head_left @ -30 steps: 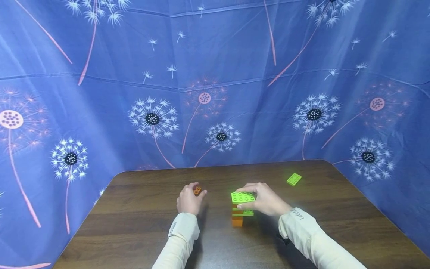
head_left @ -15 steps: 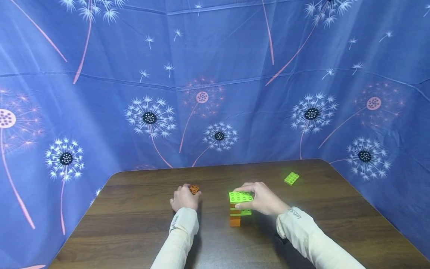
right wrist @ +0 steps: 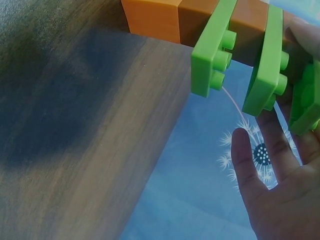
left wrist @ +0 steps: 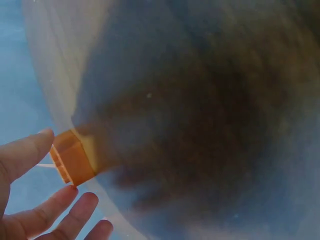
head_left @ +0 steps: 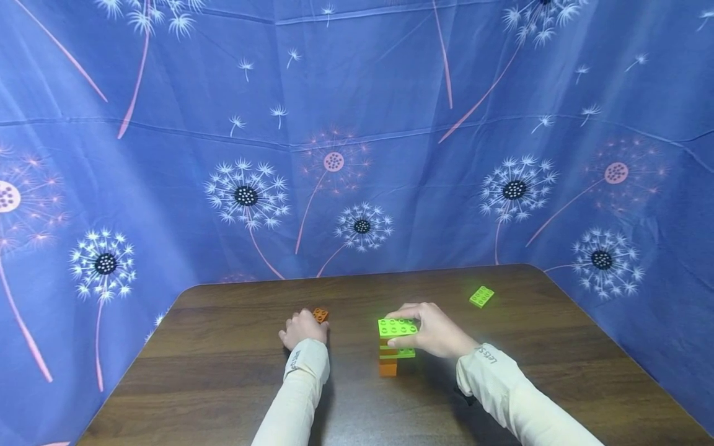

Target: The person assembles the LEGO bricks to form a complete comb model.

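Observation:
On the wooden table, my left hand [head_left: 304,328] pinches a small orange building brick [head_left: 320,314]. In the left wrist view the brick [left wrist: 72,157] sits between the thumb and a fingertip, the other fingers spread below. My right hand [head_left: 437,331] grips the upper part of an upright stack of building bricks [head_left: 388,353], its thumb on the near side. Orange bricks alternate with lime green plates in this stack, and a green plate [head_left: 397,326] tops it. From the right wrist, green plates [right wrist: 262,65] jut out past the orange bricks [right wrist: 152,17]. The far fingers are partly hidden.
A loose lime green plate [head_left: 482,297] lies towards the table's far right corner. Behind the brown table [head_left: 223,371] hangs a blue cloth [head_left: 424,155] printed with dandelions, close to its far edge.
My left hand has shifted slightly left, and its thumb has closed in on the orange brick, which now sits turned a little. The right hand stays on the stack. The head view has drifted slightly.

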A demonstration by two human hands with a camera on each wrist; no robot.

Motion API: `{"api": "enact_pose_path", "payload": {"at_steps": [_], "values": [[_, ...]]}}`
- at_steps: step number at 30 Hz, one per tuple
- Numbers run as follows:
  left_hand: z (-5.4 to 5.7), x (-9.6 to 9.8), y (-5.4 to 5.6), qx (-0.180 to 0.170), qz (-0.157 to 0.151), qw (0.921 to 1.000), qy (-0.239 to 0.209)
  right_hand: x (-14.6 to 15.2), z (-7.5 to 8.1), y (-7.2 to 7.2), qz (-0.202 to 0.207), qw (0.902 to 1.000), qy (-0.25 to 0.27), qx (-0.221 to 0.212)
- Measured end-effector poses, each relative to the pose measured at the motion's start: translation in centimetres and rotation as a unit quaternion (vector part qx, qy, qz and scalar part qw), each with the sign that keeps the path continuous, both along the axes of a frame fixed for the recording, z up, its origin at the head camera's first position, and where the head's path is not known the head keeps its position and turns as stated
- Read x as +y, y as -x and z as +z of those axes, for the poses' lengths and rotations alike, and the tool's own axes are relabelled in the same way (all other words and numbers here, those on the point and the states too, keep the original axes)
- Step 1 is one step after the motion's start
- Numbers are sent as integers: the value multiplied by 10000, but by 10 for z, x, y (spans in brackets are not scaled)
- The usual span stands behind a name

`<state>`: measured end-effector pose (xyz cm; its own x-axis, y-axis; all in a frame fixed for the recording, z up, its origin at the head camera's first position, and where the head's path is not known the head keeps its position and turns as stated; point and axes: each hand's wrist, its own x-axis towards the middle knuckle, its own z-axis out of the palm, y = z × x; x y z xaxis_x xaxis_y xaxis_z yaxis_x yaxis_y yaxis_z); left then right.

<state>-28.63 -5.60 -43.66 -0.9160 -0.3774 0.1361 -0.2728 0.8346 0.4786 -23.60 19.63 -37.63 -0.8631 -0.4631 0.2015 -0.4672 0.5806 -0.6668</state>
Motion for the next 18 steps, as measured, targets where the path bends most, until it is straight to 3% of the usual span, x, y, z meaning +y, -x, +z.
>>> {"api": "enact_pose_path", "payload": {"at_steps": [7,18], "values": [[-10,-1,6,-135,20,9999,-74,-1,-1,0,-35,10000,15,-36],[-10,2,7,-141,-41,9998,98,0,0,1,-28,10000,-43,-18]]}}
